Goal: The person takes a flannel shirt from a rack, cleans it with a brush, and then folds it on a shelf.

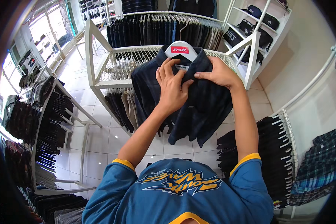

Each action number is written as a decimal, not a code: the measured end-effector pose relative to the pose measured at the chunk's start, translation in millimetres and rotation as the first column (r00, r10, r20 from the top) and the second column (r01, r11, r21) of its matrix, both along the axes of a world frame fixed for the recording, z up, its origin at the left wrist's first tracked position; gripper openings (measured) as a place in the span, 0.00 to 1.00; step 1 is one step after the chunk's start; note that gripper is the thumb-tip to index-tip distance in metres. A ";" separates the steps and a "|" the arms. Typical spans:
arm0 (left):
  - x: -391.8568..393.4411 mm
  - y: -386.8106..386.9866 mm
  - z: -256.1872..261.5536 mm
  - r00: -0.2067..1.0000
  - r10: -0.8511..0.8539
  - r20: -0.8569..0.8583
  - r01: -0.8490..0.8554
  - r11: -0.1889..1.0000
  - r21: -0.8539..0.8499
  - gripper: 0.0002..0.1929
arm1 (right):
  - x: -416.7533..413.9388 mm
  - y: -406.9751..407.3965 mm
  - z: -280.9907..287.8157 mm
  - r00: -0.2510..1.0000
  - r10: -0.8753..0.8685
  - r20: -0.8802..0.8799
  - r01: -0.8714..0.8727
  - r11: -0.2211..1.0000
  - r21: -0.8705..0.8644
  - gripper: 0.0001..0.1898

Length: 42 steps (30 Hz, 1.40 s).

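A dark collared shirt (196, 106) hangs in front of me on a white hanger (181, 47) with a red label and a metal hook. My left hand (173, 84) is at the open neck, its fingers bent and touching the fabric just below the neck tag (182, 67). With thumb in front and fingers behind, my right hand (219, 73) grips the collar's right side. The shirt's front falls loosely below both hands, over the edge of a white metal frame with mesh (123, 67).
Behind the mesh frame is a rail of hanging trousers (156, 30). Racks of dark garments stand at left (49, 128) and lower right (268, 156). Caps and bags fill a wall shelf (249, 28). Plaid shirts (319, 156) hang at far right. The floor is tiled (98, 140).
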<state>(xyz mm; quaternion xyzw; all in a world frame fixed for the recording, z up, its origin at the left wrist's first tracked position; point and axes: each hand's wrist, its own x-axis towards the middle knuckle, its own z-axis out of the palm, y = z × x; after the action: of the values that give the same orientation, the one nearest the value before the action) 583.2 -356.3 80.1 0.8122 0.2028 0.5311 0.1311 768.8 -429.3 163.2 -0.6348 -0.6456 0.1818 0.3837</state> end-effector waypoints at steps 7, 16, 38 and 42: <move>-1.0 0.0 -1.6 0.999 -0.009 0.044 0.012 0.998 -0.061 0.13 | -17.3 -5.5 1.1 0.999 0.019 0.026 -0.023 0.984 0.175 0.35; -3.6 7.0 -8.9 0.999 0.051 0.008 -0.050 0.996 -0.077 0.16 | -25.6 -1.4 -9.8 0.985 -0.123 0.123 0.103 0.982 0.159 0.30; 1.3 143.1 123.4 0.739 -0.664 -0.113 0.523 0.671 -0.525 0.30 | 72.1 -34.4 44.5 0.936 -0.288 0.202 0.253 0.950 0.181 0.24; 18.2 131.5 135.3 0.697 -0.705 -0.129 0.492 0.601 -0.630 0.36 | 98.5 -37.6 31.9 0.879 -0.411 0.244 0.329 0.890 0.315 0.26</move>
<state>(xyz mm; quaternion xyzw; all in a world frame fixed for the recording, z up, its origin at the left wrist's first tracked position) 601.4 -224.8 215.4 0.8412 0.0766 0.2108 0.4920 867.3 -466.9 195.1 -0.7104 -0.5808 -0.0830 0.3888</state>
